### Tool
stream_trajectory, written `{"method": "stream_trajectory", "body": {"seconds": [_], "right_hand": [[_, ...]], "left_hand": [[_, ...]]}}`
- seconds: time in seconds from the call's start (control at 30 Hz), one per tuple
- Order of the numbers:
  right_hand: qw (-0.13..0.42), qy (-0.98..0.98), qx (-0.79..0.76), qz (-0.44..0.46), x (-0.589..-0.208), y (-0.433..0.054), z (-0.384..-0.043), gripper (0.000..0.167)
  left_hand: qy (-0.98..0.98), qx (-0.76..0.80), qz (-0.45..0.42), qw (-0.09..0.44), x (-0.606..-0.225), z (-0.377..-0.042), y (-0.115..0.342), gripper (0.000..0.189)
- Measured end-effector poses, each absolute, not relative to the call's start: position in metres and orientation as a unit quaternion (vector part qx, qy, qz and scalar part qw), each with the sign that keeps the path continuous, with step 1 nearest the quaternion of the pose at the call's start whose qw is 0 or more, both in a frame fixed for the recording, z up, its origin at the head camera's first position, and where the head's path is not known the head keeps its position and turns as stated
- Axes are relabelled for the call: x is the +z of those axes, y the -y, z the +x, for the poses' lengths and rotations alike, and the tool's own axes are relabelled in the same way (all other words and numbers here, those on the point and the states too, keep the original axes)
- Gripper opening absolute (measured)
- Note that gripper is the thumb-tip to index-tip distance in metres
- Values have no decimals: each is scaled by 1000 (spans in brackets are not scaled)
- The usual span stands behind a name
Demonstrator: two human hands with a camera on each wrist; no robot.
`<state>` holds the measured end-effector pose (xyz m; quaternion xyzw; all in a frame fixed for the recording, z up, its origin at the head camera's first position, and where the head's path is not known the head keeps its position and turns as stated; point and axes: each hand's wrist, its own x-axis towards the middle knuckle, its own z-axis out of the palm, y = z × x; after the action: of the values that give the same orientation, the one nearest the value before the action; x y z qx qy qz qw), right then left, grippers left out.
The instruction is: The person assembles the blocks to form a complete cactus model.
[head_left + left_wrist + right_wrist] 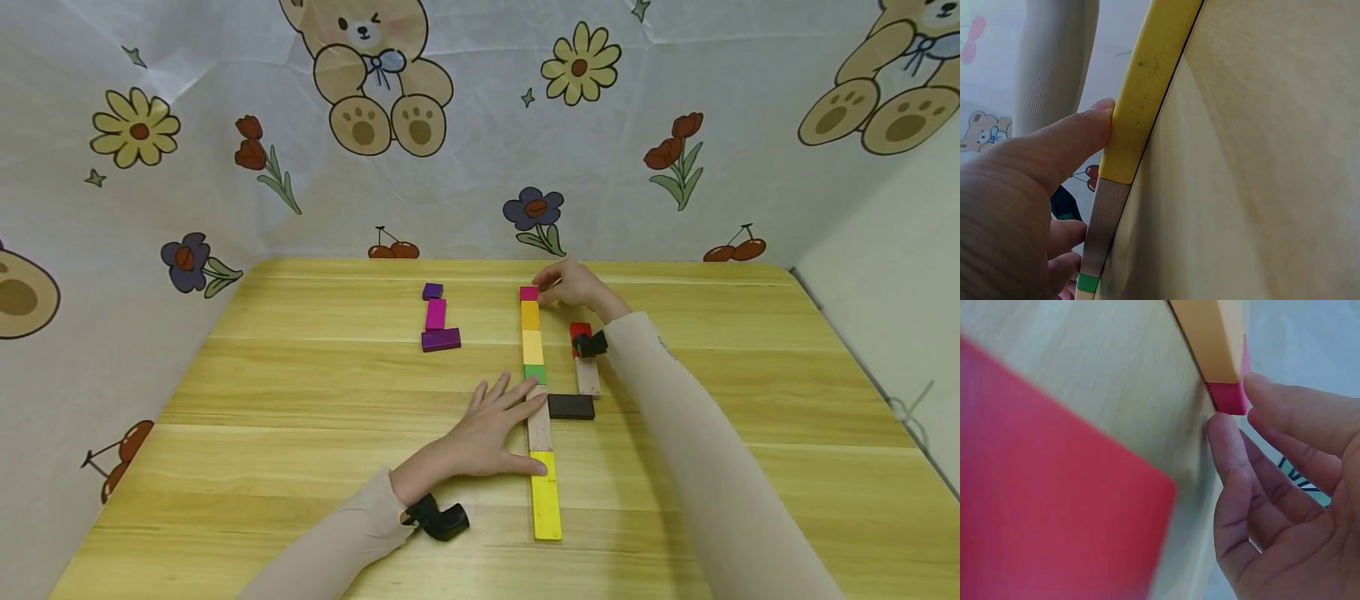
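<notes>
A straight row of wooden blocks runs away from me in the head view: a yellow block (547, 508), a bare-wood block (539, 429), a green block (534, 374), a pale yellow block (532, 347), an orange block (530, 315) and a pink block (528, 293) at the far end. My left hand (487, 429) is spread along the row's left side, thumb against the yellow block and fingers reaching the bare-wood one. Beside the pink block is my right hand (573, 287), its loosely bent fingertips (1224, 428) at the block's end, not wrapped round it.
Touching the row's right side is a black block (572, 407). Behind it lie another bare-wood block (588, 379) and a red block (579, 328), partly covered by the right wrist camera. To the left lie a small purple block (432, 291), a magenta block (436, 314) and a longer purple block (441, 339).
</notes>
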<state>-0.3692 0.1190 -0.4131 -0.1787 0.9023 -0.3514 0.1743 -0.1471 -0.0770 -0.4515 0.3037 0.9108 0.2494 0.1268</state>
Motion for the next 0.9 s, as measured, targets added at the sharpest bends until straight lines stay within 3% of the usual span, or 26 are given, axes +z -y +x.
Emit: {"method": "stream_trajectory", "body": {"seconds": [0.27,0.57,0.9], "right_hand": [[125,-904,-351,-211,-395,-136,-344,46],[42,-891,-388,-230,-391,-182,-281,59],[88,-894,-338,-282,-420,-201,-225,76]], "left_hand": [[-912,247,303,129,-451,-147,76,94],[-912,245,304,128,-449,-146,77,96],[-911,252,301,128,-449,-144,76,95]]}}
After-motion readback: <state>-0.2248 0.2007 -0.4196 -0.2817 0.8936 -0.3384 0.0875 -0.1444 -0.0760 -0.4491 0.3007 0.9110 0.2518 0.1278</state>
